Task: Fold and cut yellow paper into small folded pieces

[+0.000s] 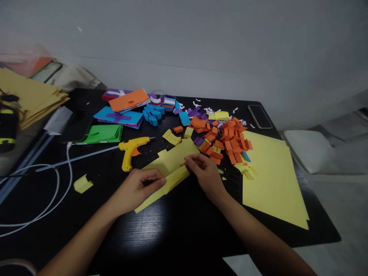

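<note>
A folded yellow paper (175, 156) lies at a slant on the black table, its near edge raised in a fold. My left hand (143, 188) is closed on the fold's left part, thumb on top. At the right end of the fold, the thumb and fingers of my right hand (202, 170) pinch the paper's edge. Just beyond my left hand rests a yellow glue gun (130, 149) with its nozzle pointing right. Small folded orange pieces (232, 140) are heaped past my right hand, with yellow and purple ones among them.
Large yellow sheets (270, 180) lie at the right, below a phone (259, 116). Folded green paper (106, 133) and blue paper (119, 117) sit at the back left. A white cable (70, 168) curls at the left, near a small yellow piece (83, 184).
</note>
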`<action>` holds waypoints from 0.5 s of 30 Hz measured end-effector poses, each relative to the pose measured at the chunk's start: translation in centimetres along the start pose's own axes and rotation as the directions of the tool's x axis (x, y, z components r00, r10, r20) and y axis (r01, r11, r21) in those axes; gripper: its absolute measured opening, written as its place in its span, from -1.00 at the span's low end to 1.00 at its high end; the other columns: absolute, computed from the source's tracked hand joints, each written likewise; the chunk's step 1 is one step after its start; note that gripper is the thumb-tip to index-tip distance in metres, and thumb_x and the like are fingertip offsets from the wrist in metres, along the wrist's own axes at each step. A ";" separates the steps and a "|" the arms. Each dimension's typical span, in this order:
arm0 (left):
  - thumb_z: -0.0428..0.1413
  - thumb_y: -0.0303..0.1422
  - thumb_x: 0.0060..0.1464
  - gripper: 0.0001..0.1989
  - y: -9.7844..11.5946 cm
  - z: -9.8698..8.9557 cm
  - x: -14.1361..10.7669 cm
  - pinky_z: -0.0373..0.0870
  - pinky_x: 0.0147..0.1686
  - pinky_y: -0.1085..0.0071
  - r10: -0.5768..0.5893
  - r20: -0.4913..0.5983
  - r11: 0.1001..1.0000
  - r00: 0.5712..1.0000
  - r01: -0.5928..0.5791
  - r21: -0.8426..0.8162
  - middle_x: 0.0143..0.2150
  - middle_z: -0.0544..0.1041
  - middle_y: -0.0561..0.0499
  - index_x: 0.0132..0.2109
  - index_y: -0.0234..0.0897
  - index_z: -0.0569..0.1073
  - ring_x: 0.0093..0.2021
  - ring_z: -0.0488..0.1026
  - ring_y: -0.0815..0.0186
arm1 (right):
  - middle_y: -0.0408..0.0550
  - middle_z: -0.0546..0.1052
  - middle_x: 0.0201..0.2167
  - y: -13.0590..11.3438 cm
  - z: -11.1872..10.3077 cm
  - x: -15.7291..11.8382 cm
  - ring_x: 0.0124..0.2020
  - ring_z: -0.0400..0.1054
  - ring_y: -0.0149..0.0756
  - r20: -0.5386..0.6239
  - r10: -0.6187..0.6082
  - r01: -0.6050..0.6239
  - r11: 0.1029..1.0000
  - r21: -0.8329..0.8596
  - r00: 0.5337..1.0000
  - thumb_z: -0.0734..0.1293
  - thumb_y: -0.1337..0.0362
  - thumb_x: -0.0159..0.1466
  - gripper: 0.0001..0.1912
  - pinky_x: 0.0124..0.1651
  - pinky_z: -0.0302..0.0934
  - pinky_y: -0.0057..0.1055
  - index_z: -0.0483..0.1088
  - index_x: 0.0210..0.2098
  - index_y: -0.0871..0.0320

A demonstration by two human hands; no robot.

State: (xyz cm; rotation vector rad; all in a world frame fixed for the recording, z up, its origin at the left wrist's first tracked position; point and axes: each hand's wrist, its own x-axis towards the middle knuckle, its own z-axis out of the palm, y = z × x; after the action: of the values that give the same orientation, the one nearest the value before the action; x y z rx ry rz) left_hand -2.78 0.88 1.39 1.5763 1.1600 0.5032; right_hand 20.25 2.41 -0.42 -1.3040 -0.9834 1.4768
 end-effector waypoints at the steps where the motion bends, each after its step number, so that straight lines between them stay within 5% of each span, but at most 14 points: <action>1: 0.11 -0.16 0.29 -0.66 0.1 0.1 0.1 0.21 -0.46 0.48 -0.008 -0.031 1.000 0.999 0.007 -0.025 -0.47 0.43 0.08 -0.35 -0.29 0.54 -0.44 0.31 0.37 | -0.05 0.65 -0.33 0.0 0.1 -0.1 -0.27 0.55 -0.22 -0.016 0.016 -0.014 0.997 0.072 1.000 0.48 -0.05 0.21 -0.63 -0.15 0.43 -0.30 0.53 -0.23 0.13; 4: 0.14 -0.15 0.26 -0.68 0.3 0.8 0.3 0.16 -0.53 0.51 -0.048 -0.128 0.992 0.991 0.031 -0.125 -0.53 0.38 0.13 -0.35 -0.29 0.54 -0.51 0.25 0.41 | -0.05 0.62 -0.29 0.4 0.8 -0.5 -0.29 0.55 -0.23 0.098 0.096 -0.116 0.969 0.219 0.990 0.46 -0.12 0.21 -0.56 -0.19 0.48 -0.28 0.52 -0.19 0.14; 7: 0.15 -0.13 0.25 -0.69 0.4 1.6 0.4 0.11 -0.57 0.52 -0.081 -0.205 0.976 0.975 0.036 -0.213 -0.55 0.35 0.16 -0.29 -0.29 0.55 -0.55 0.21 0.43 | -0.05 0.62 -0.28 0.9 1.3 -1.0 -0.24 0.55 -0.22 0.301 0.155 -0.209 0.965 0.157 0.941 0.61 0.06 0.05 -0.58 -0.14 0.49 -0.28 0.53 -0.23 0.17; 10: 0.15 -0.14 0.24 -0.69 0.4 2.2 0.5 0.15 -0.54 0.52 -0.062 -0.231 0.975 0.971 0.009 -0.224 -0.56 0.36 0.15 -0.33 -0.30 0.54 -0.54 0.25 0.42 | -0.13 0.58 -0.38 1.3 1.5 -1.2 -0.32 0.50 -0.26 0.254 0.145 -0.184 0.974 0.135 0.956 0.62 0.08 0.03 -0.63 -0.16 0.48 -0.27 0.50 -0.35 0.15; 15: 0.15 -0.21 0.24 -0.73 0.2 2.4 0.5 0.41 -0.38 0.44 -0.020 -0.066 0.967 0.998 0.002 -0.254 -0.51 0.53 0.06 -0.35 -0.30 0.50 -0.46 0.48 0.33 | -0.15 0.58 -0.40 1.4 1.3 -1.2 -0.34 0.45 -0.31 0.157 0.067 -0.072 0.997 0.024 0.985 0.59 0.17 0.06 -0.74 -0.18 0.39 -0.34 0.54 -0.34 0.12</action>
State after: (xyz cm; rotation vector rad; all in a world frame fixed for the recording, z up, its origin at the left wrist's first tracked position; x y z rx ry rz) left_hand -0.56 0.09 0.66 1.3398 1.1067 0.6747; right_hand 18.82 0.92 -1.24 -1.2260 -1.0209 1.6616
